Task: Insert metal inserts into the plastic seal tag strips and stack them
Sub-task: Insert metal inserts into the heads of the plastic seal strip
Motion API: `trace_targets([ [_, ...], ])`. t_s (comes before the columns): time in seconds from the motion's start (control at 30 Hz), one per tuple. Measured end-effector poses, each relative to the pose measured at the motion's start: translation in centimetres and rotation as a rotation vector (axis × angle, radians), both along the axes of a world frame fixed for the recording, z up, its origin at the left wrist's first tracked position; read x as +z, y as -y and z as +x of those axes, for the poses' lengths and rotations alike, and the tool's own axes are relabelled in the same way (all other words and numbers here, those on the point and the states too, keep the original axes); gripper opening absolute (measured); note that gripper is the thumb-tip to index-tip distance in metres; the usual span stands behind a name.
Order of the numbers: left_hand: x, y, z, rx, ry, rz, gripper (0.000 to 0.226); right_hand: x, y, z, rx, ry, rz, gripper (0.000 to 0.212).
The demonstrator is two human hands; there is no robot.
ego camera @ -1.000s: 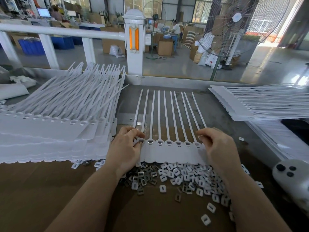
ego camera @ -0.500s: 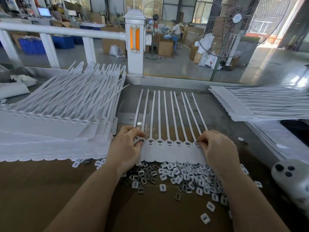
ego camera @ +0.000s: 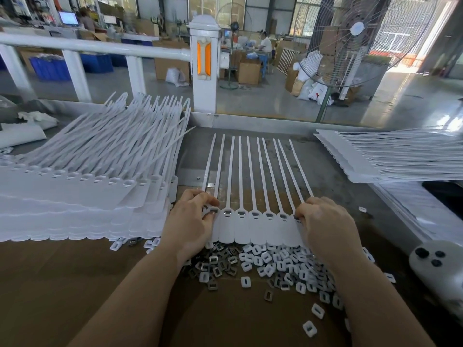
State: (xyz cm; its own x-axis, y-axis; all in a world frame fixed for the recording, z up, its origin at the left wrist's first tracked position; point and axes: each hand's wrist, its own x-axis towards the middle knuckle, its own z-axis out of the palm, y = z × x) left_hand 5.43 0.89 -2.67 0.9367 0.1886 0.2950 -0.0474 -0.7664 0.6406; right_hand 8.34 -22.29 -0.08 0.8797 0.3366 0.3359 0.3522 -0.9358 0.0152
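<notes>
Head view. A white seal tag strip [ego camera: 253, 227] lies flat at the middle of the desk [ego camera: 62, 291], its tails fanned toward the far edge and its tag heads toward the near edge. Metal inserts are visible seated in the heads between the two hands.

The left hand [ego camera: 191, 225] rests on the strip's left end, fingers curled, thumb and fingertips pinching at the outermost left head. The right hand [ego camera: 325, 226] rests on the strip's right end, fingers curled down onto the outermost right head; the fingertips are hidden under the knuckles, so whether a loose insert is held there cannot be told.

A loose pile of inserts [ego camera: 270, 264] lies just beside the strip's near edge, between the forearms, with strays trailing toward the near right corner. The darker metal pieces lie on the left of the pile, the white ones on the right.

A tall stack of strips [ego camera: 82, 196] stands at the left side of the desk, touching the left hand's side of the work area. A lower stack [ego camera: 390, 156] lies toward the far right edge. A white device with three dark buttons [ego camera: 436, 269] sits at the right edge.
</notes>
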Motion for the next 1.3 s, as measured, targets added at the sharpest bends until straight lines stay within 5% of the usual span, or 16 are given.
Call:
trace_targets([
  [0.27, -0.1, 0.0, 0.1, -0.004, -0.002, -0.008, 0.016, 0.0, 0.1, -0.1, -0.057, -0.039, 0.328, 0.018],
  [0.47, -0.1, 0.0, 0.1, -0.003, 0.002, -0.006, 0.016, -0.1, 0.1, 0.0, -0.094, -0.054, 0.288, 0.021],
  [0.67, -0.2, -0.1, 0.1, -0.001, 0.003, -0.002, 0.015, 0.7, -2.3, -1.4, 0.337, -0.186, 0.523, 0.016],
  [0.83, -0.2, 0.0, 0.1, -0.003, 0.007, 0.014, 0.014, 0.6, -4.3, -2.4, 0.532, -0.323, 0.38, 0.013],
  [1.3, 0.2, 0.0, -0.1, -0.013, -0.006, -0.012, 0.014, 0.0, -5.6, -2.9, 0.616, -0.232, 0.142, 0.012],
])
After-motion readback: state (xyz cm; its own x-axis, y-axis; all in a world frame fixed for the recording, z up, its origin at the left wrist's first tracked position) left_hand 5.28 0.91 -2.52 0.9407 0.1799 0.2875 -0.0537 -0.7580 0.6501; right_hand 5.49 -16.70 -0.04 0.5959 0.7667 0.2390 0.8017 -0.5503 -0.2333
